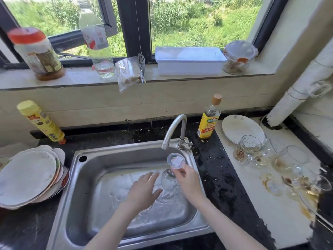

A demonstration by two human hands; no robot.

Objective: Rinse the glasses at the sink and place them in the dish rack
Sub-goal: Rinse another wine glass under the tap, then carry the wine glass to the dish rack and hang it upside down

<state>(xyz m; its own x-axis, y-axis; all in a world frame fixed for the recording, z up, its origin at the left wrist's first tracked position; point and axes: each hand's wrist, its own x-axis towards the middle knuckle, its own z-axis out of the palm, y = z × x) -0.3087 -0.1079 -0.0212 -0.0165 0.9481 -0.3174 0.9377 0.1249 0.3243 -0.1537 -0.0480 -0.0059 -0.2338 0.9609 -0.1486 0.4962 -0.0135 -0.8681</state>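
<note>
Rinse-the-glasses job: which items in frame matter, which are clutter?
In play:
right hand gripping an inverted stemmed glass
left hand, open beside it
faucet
sink
dirty glasses on the right counter

Clutter:
plate stack
yellow bottle
white plate
windowsill jars

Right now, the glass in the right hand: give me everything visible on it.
The glass is a clear stemmed wine glass, held upside down over the sink, just below the faucet spout. Its round foot faces up toward the camera; the bowl hangs down, wet-looking. The right hand grips it at the stem, under the foot. The left hand is open beside the bowl; contact unclear.
</note>
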